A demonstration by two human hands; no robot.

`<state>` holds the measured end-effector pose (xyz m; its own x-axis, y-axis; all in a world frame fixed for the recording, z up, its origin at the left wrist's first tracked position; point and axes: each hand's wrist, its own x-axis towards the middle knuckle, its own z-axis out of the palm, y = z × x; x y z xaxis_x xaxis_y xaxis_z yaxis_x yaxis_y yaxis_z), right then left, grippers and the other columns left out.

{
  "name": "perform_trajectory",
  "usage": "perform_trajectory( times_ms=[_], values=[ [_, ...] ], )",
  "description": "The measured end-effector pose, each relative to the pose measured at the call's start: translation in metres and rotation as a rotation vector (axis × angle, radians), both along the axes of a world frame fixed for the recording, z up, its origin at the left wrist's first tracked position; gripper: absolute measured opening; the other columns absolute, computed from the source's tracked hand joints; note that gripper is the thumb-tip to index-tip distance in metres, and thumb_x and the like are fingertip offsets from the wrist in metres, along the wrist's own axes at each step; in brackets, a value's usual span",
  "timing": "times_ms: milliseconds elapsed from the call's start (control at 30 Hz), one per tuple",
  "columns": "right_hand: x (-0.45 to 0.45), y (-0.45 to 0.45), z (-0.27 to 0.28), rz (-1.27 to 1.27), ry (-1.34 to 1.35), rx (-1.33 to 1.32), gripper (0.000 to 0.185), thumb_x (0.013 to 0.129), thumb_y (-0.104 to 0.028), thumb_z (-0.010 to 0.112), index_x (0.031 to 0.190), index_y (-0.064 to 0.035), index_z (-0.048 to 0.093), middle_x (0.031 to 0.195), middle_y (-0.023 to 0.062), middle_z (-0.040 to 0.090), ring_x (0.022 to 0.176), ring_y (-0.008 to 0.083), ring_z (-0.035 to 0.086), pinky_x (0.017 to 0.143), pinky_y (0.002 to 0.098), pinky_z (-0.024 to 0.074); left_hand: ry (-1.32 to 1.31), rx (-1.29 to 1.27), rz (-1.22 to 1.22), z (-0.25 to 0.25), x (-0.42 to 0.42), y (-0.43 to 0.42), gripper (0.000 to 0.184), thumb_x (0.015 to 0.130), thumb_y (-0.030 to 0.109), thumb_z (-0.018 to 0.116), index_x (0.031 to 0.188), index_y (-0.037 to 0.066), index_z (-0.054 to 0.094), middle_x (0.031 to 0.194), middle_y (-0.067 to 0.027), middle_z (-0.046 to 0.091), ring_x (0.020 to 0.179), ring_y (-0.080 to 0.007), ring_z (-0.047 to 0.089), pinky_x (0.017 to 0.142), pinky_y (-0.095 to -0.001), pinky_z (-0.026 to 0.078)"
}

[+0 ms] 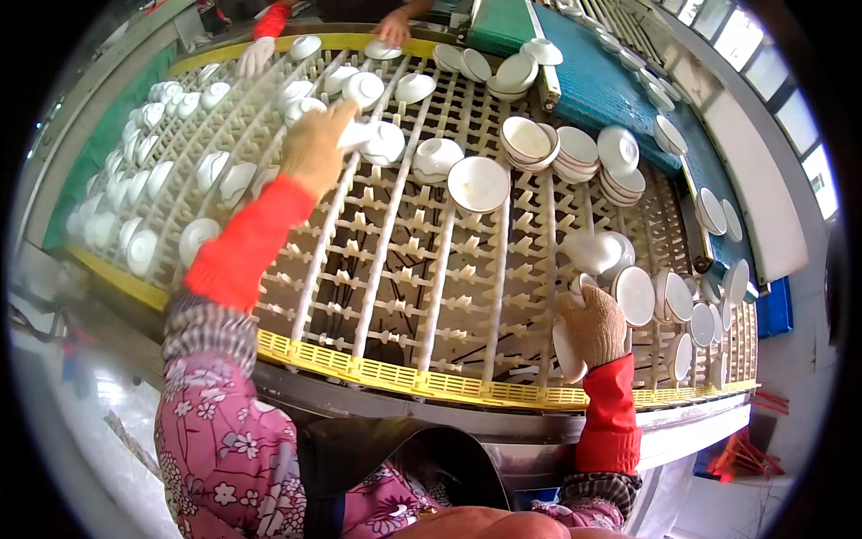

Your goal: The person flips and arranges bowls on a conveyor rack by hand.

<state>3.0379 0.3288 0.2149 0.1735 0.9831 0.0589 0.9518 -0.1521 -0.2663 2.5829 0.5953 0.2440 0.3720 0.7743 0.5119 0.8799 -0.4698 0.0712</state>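
Observation:
My left hand [314, 148], in a tan glove, reaches to the upper middle of the rack. Its fingers are closed round the edge of a blurred white bowl [356, 136], which is beside another bowl [386, 144]. At the lower right, my right hand [594, 325], also gloved, grips a white bowl [566, 353] that stands tilted near the yellow edge. Just right of this hand stands an upright round bowl [635, 296]. A blurred bowl [593, 251] lies above it. Part of each held bowl is hidden by the glove.
A pegged conveyor rack [400, 346] with yellow edging spans the view. Tilted bowls [142, 251] crowd its left side, and stacked bowls [576, 148] stand at right. Across it are another person's gloved hand [257, 57] and bare hand [393, 29]. A blue belt [584, 76] carries bowls.

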Motion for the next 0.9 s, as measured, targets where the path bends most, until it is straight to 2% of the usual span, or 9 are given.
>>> perform_trajectory(
  times_ms=[100,300,400,500,533,600,667,833,900],
  values=[
    [-0.004,0.001,0.003,0.000,0.073,0.042,0.046,0.093,-0.043,0.083,0.113,-0.0020,0.079,0.093,0.0236,0.077,0.087,0.0430,0.076,0.080,0.0525,0.0600,0.335,-0.126,-0.034,-0.037,-0.051,-0.080,0.061,0.103,0.027,0.078,0.157,0.004,0.061,0.142,-0.0254,0.072,0.133,-0.0440,0.067,0.115,-0.0512,0.054],
    [-0.079,0.042,0.052,-0.087,1.016,-0.006,0.052,0.093,-0.036,0.085,0.130,-0.0002,0.078,0.107,0.0205,0.080,0.097,0.0394,0.078,0.090,0.0464,0.0625,-0.008,-0.646,0.104,-0.004,-0.068,-0.124,0.070,0.103,0.030,0.079,0.164,0.004,0.056,0.167,-0.0262,0.057,0.157,-0.0438,0.050,0.128,-0.0486,0.044],
    [-0.115,0.097,0.046,0.656,0.248,0.641,0.051,0.099,-0.031,0.085,0.138,-0.0005,0.070,0.125,0.0162,0.077,0.111,0.0282,0.077,0.094,0.0476,0.0636,0.000,-0.435,0.062,-0.033,-0.059,-0.121,0.075,0.098,0.028,0.084,0.164,0.004,0.056,0.167,-0.0261,0.056,0.147,-0.0446,0.057,0.122,-0.0470,0.050],
    [-0.176,0.130,0.057,0.094,1.649,-0.114,0.048,0.104,-0.023,0.081,0.145,-0.0020,0.066,0.145,0.0189,0.070,0.125,0.0261,0.074,0.098,0.0484,0.0639,0.009,-0.414,0.018,-0.022,-0.056,-0.124,0.078,0.094,0.028,0.087,0.162,0.006,0.056,0.161,-0.0235,0.057,0.141,-0.0441,0.060,0.120,-0.0494,0.051],
    [-0.186,0.134,0.044,0.083,1.716,-0.140,0.051,0.104,-0.025,0.081,0.147,-0.0001,0.068,0.150,0.0192,0.066,0.126,0.0250,0.072,0.096,0.0413,0.0641,0.003,-0.401,0.007,-0.024,-0.059,-0.126,0.077,0.093,0.030,0.088,0.159,0.007,0.057,0.158,-0.0216,0.059,0.140,-0.0440,0.060,0.120,-0.0496,0.051],
    [-0.174,0.123,0.027,0.347,1.060,0.143,0.052,0.107,-0.038,0.076,0.138,0.0036,0.074,0.118,0.0114,0.078,0.104,0.0197,0.072,0.090,0.0353,0.0605,-0.014,-0.305,0.001,-0.039,-0.067,-0.121,0.075,0.093,0.032,0.088,0.156,0.005,0.059,0.150,-0.0196,0.062,0.137,-0.0430,0.061,0.119,-0.0497,0.052],
    [-0.158,0.103,0.053,0.182,0.898,-0.028,0.056,0.099,-0.033,0.085,0.140,0.0039,0.073,0.110,0.0157,0.079,0.098,0.0222,0.076,0.092,0.0375,0.0605,-0.025,-0.310,0.028,-0.035,-0.064,-0.123,0.073,0.094,0.032,0.088,0.155,0.003,0.060,0.152,-0.0199,0.063,0.138,-0.0432,0.061,0.119,-0.0497,0.052],
    [-0.052,0.073,0.031,0.281,-0.027,0.358,0.059,0.088,-0.033,0.089,0.134,0.0002,0.072,0.123,0.0213,0.079,0.108,0.0403,0.076,0.097,0.0490,0.0598,-0.016,-0.210,-0.051,-0.030,-0.040,-0.120,0.071,0.097,0.030,0.084,0.155,-0.005,0.061,0.154,-0.0251,0.064,0.142,-0.0447,0.060,0.125,-0.0491,0.048],
    [-0.014,0.059,0.009,0.154,-0.053,0.358,0.047,0.090,-0.026,0.082,0.131,-0.0039,0.076,0.117,0.0213,0.079,0.113,0.0441,0.074,0.106,0.0517,0.0568,0.030,-0.065,-0.195,-0.026,-0.011,-0.114,0.068,0.096,0.036,0.086,0.146,-0.005,0.066,0.144,-0.0229,0.069,0.140,-0.0383,0.062,0.126,-0.0519,0.045]
  ],
)
